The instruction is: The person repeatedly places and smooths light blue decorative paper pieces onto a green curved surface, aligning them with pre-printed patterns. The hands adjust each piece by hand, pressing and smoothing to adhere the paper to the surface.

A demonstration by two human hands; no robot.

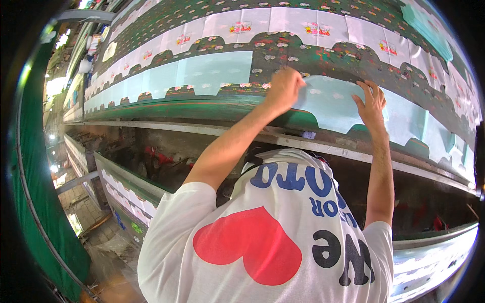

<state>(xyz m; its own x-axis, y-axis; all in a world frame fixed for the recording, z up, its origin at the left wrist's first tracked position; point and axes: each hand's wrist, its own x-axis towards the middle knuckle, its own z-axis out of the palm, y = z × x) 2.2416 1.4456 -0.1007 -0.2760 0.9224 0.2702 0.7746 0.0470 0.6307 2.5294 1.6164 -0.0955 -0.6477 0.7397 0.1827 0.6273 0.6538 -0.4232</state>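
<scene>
A long dark table covered with cut fabric panels curves before me. My left hand point(285, 90), its fingers curled, is at the left end of a light blue fabric panel point(333, 102), whose corner there looks lifted and blurred. My right hand point(369, 99) rests with fingers spread on the upper edge of the same panel. Farther left lies another light blue panel point(214, 72), with a dark gap of table between the two. Behind them runs a row of white panels point(291, 24) bearing small printed cartoon figures.
A stack of light blue fabric point(426, 32) lies at the far right of the table. A metal rail point(212, 129) runs along its near edge. Another table with white panels point(127, 197) stands at lower left, beside a green cloth point(41, 197).
</scene>
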